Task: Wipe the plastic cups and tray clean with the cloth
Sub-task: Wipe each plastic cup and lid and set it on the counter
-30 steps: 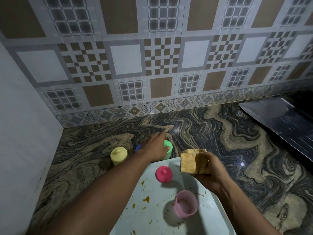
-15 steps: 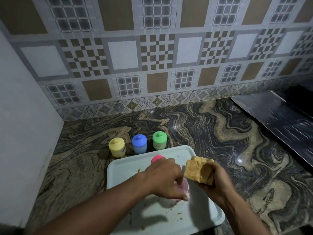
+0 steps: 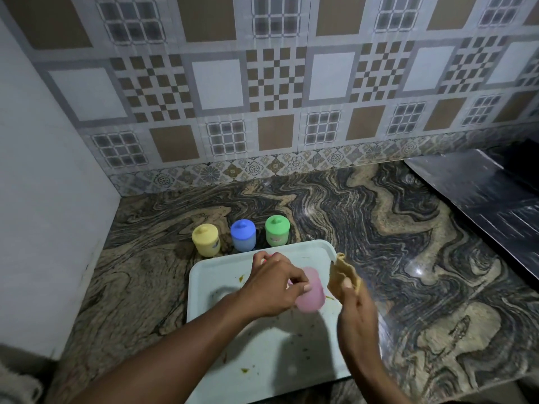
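The left hand (image 3: 272,287) is closed around a pink plastic cup (image 3: 311,290) and holds it tilted above the white tray (image 3: 204,287). At 3 o'clock from it, the right hand (image 3: 354,310) pinches a tan cloth (image 3: 341,272), just beside the cup. Brown stains lie on the tray. At 11 o'clock beyond the tray, a yellow cup (image 3: 205,239), a blue cup (image 3: 243,235) and a green cup (image 3: 277,230) stand in a row on the marbled table (image 3: 408,258).
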